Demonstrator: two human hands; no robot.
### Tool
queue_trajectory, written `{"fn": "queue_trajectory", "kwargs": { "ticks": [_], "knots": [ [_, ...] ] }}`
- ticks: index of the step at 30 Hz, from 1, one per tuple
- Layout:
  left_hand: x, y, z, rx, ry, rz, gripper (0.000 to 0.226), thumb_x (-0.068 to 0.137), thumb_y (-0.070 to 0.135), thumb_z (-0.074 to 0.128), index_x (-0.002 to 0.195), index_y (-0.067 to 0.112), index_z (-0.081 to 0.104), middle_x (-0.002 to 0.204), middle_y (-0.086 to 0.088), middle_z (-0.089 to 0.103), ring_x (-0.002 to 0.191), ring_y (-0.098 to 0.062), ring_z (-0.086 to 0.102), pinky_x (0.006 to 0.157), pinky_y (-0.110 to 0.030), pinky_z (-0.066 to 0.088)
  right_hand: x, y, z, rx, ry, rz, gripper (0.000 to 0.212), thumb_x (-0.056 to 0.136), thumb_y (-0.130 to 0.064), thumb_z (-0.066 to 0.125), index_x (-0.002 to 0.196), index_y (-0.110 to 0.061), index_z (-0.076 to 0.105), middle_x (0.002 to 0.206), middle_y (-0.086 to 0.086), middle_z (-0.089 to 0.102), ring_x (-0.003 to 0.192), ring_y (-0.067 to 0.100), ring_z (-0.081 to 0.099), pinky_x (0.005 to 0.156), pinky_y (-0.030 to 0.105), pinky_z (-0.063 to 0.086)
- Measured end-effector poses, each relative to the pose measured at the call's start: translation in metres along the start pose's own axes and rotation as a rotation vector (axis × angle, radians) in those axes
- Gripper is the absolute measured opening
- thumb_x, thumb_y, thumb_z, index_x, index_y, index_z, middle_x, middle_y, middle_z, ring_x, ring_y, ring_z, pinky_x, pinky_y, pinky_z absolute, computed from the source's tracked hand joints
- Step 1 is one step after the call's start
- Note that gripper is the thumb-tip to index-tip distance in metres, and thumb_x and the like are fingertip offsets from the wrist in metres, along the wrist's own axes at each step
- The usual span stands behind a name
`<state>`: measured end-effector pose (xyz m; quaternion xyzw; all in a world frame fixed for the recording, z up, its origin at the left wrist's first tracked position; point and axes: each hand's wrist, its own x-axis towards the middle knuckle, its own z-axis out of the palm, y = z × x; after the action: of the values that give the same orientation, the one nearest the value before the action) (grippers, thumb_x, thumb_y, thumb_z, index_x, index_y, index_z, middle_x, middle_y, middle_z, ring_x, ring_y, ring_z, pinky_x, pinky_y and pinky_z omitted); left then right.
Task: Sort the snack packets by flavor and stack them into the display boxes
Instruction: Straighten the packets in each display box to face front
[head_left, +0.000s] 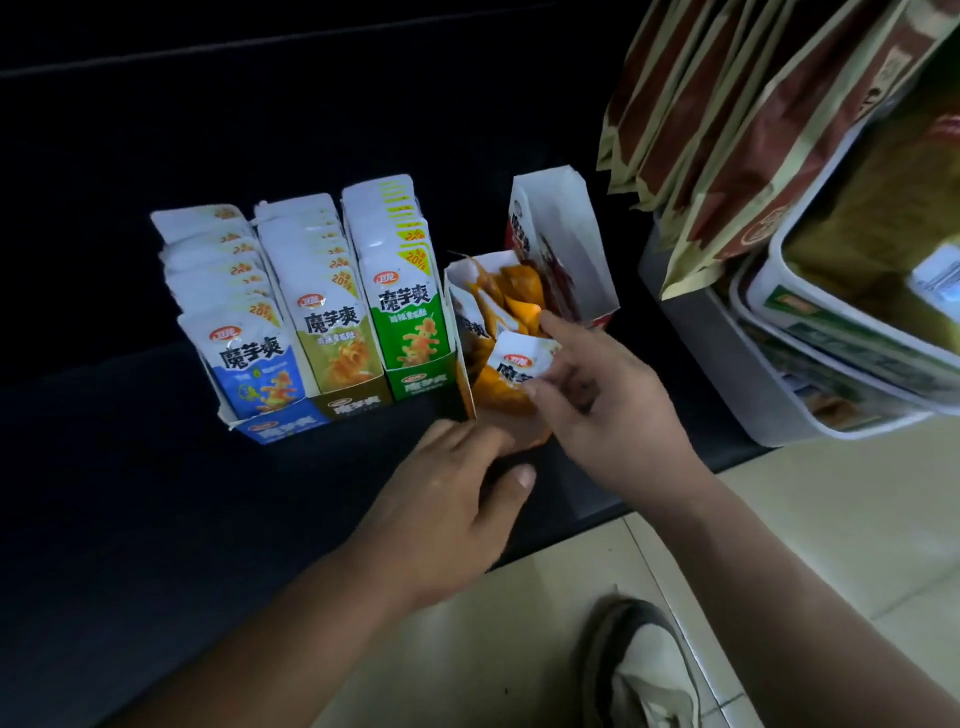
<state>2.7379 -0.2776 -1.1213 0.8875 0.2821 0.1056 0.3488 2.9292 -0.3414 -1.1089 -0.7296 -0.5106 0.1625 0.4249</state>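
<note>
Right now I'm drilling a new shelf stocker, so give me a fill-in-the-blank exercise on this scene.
The left hand holds the orange box; the right hand pinches one orange ____.
The leftmost box is ____.
The green box stands ____ from the left.
Missing words: packet; blue; third.
</note>
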Motion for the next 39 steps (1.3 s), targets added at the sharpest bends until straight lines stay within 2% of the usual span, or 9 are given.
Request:
{"fn": "queue_trajectory", "kwargs": {
  "ticks": [4, 8, 13, 20, 24, 29, 32, 36, 39],
  "knots": [
    [-0.031, 0.001, -0.004, -0.052, 0.023, -0.042, 0.039, 0.099, 0.059, 0.041, 0.117, 0.032, 0.062, 0.105, 0.026, 0.05, 0.112, 0.003, 0.05, 0.089, -0.023, 0.045, 0.0, -0.015, 0.007, 0.0, 0.113, 0.125, 0.04, 0.088, -0.026, 0.081, 0.126, -0.031, 0.068, 0.065, -0.004, 0.053, 0.061, 0.01, 0.055, 0.066, 0.034, 0.055],
    [-0.044, 0.0, -0.006, -0.058, -0.013, -0.053, 0.033, 0.098, 0.059, 0.045, 0.114, 0.035, 0.06, 0.107, 0.023, 0.051, 0.108, 0.002, 0.05, 0.084, -0.022, 0.045, 0.003, -0.024, 0.01, 0.058, 0.142, 0.237, 0.029, 0.08, -0.034, 0.088, 0.097, -0.031, 0.065, 0.069, 0.002, 0.059, 0.061, 0.011, 0.055, 0.056, 0.018, 0.045],
    [-0.048, -0.005, -0.005, -0.048, -0.041, -0.046, 0.033, 0.098, 0.06, 0.045, 0.12, 0.039, 0.057, 0.113, 0.021, 0.052, 0.109, 0.0, 0.052, 0.084, -0.027, 0.05, 0.003, -0.022, 0.014, 0.019, 0.151, 0.282, 0.037, 0.082, -0.044, 0.085, 0.074, -0.015, 0.063, 0.07, 0.002, 0.067, 0.069, 0.019, 0.067, 0.062, 0.037, 0.055],
    [-0.052, -0.008, -0.004, -0.11, -0.027, -0.09, 0.037, 0.097, 0.055, 0.05, 0.13, 0.041, 0.059, 0.118, 0.024, 0.052, 0.113, 0.002, 0.055, 0.09, -0.028, 0.051, 0.002, -0.019, 0.01, 0.101, 0.13, 0.291, 0.029, 0.081, -0.036, 0.087, 0.076, -0.015, 0.068, 0.077, -0.004, 0.075, 0.077, 0.006, 0.074, 0.063, 0.029, 0.061],
    [-0.052, -0.008, -0.001, -0.18, 0.008, -0.136, 0.04, 0.096, 0.053, 0.053, 0.134, 0.043, 0.06, 0.122, 0.027, 0.054, 0.118, 0.003, 0.055, 0.094, -0.026, 0.051, 0.0, -0.019, -0.005, 0.236, 0.074, 0.26, 0.021, 0.08, -0.027, 0.087, 0.082, -0.012, 0.072, 0.085, 0.002, 0.079, 0.085, 0.013, 0.078, 0.069, 0.039, 0.065],
    [-0.042, -0.002, 0.0, -0.409, 0.124, -0.232, 0.037, 0.096, 0.03, 0.069, 0.13, 0.04, 0.058, 0.113, 0.023, 0.068, 0.107, -0.002, 0.066, 0.084, -0.03, 0.056, 0.004, -0.007, -0.02, 0.309, -0.159, 0.161, 0.009, 0.089, -0.019, 0.08, 0.092, -0.011, 0.077, 0.092, 0.005, 0.078, 0.091, 0.022, 0.076, 0.078, 0.048, 0.063],
    [-0.031, 0.0, 0.0, -0.482, 0.196, -0.257, 0.047, 0.093, 0.026, 0.074, 0.135, 0.036, 0.056, 0.105, 0.015, 0.067, 0.094, -0.009, 0.067, 0.073, -0.021, 0.054, 0.003, 0.0, -0.022, 0.265, -0.352, 0.07, 0.015, 0.087, -0.024, 0.078, 0.095, -0.011, 0.079, 0.101, 0.009, 0.07, 0.096, 0.026, 0.07, 0.084, 0.048, 0.061],
    [-0.025, -0.001, 0.005, -0.356, 0.229, -0.165, 0.01, 0.094, 0.022, 0.074, 0.099, 0.029, 0.069, 0.093, 0.011, 0.053, 0.076, -0.013, 0.059, 0.064, -0.019, 0.045, 0.005, -0.001, -0.032, 0.252, -0.465, 0.084, 0.019, 0.081, -0.03, 0.08, 0.093, -0.015, 0.082, 0.101, 0.009, 0.064, 0.095, 0.026, 0.065, 0.084, 0.042, 0.057],
    [-0.027, -0.003, 0.005, -0.33, 0.208, -0.087, 0.003, 0.096, 0.02, 0.072, 0.098, 0.021, 0.074, 0.1, 0.011, 0.056, 0.085, -0.013, 0.062, 0.069, -0.022, 0.048, 0.004, -0.005, -0.037, 0.322, -0.474, 0.193, 0.03, 0.084, -0.047, 0.08, 0.097, -0.021, 0.084, 0.103, 0.004, 0.066, 0.097, 0.022, 0.066, 0.084, 0.038, 0.056]
  ]
}}
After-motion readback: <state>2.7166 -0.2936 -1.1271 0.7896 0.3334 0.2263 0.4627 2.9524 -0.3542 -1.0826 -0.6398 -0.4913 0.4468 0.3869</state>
